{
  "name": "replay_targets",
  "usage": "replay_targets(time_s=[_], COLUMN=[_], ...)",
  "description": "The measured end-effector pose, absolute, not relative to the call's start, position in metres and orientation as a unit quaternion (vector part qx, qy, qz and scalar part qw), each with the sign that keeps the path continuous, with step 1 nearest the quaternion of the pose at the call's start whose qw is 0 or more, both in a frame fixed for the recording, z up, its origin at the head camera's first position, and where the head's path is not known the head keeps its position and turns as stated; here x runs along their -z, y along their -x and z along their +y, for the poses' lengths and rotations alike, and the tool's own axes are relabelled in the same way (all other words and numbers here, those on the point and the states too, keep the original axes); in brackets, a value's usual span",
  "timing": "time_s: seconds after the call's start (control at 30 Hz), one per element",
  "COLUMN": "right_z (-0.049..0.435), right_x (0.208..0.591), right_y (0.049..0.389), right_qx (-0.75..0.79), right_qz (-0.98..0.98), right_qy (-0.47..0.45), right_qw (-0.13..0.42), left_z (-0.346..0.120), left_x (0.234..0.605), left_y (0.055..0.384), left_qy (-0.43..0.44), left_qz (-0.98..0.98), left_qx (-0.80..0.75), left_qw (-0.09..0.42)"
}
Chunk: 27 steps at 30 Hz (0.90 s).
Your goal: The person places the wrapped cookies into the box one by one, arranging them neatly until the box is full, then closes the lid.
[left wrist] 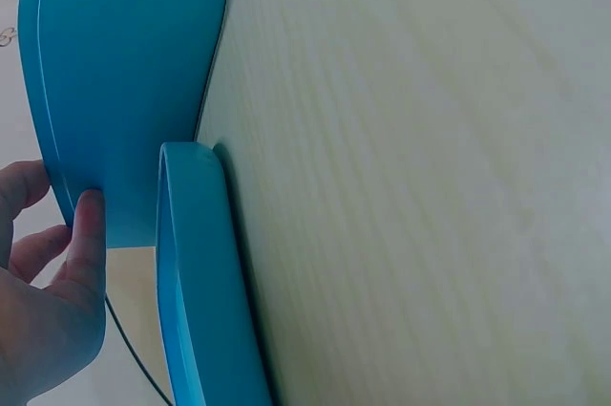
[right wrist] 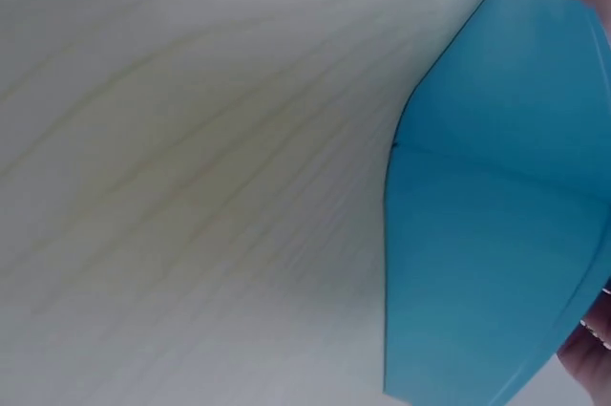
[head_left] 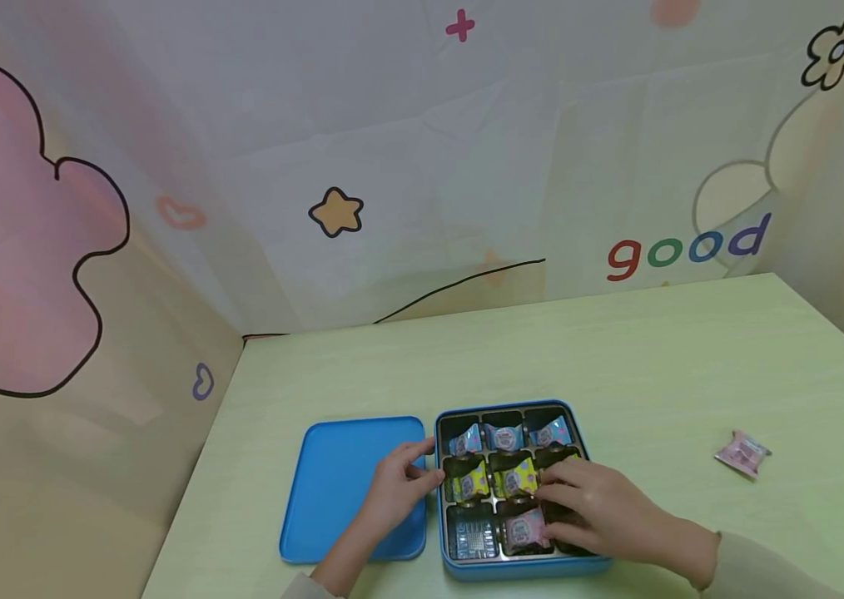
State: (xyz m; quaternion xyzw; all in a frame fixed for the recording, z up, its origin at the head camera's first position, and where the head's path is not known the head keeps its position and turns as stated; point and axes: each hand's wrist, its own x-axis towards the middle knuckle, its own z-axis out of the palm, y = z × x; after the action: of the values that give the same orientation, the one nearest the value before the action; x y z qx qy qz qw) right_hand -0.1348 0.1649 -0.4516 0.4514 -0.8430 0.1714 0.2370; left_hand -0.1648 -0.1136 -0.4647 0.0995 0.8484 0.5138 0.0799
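Observation:
A blue box (head_left: pixel 527 572) with a dark divided tray holds small wrapped candies. Blue-wrapped candies (head_left: pixel 504 438) sit in its back row, yellow ones (head_left: pixel 518 477) in the middle row, and a pink one (head_left: pixel 525 529) in the front middle cell. The front left cell (head_left: pixel 474 537) shows its patterned floor. My left hand (head_left: pixel 398 482) touches the box's left side with extended fingers and thumb. Over the right column lies my right hand (head_left: pixel 605 507), fingertips bent down beside the pink candy; it hides the front right cell, and any grip is unclear.
A blue lid (head_left: pixel 350 487) lies on the table (head_left: pixel 654 358) left of the box, partly under my left forearm. Another pink-wrapped candy (head_left: pixel 742 454) rests on the table to the right. A printed cloth (head_left: pixel 422 141) hangs behind the table.

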Motion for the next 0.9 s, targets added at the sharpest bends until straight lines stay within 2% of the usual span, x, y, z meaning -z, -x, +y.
replay_targets(time_s=[0.4, 0.9], right_z=[0.176, 0.197], right_x=[0.455, 0.454], right_y=[0.142, 0.150], right_qx=[-0.189, -0.167], right_qz=[-0.833, -0.855], right_qy=[-0.449, -0.398], right_qw=[0.264, 0.289], left_z=[-0.114, -0.113], left_x=[0.465, 0.465], left_y=[0.164, 0.164], left_qy=[-0.100, -0.099], left_qz=[0.849, 0.850], left_qx=[-0.512, -0.512], left_qw=[0.078, 0.073])
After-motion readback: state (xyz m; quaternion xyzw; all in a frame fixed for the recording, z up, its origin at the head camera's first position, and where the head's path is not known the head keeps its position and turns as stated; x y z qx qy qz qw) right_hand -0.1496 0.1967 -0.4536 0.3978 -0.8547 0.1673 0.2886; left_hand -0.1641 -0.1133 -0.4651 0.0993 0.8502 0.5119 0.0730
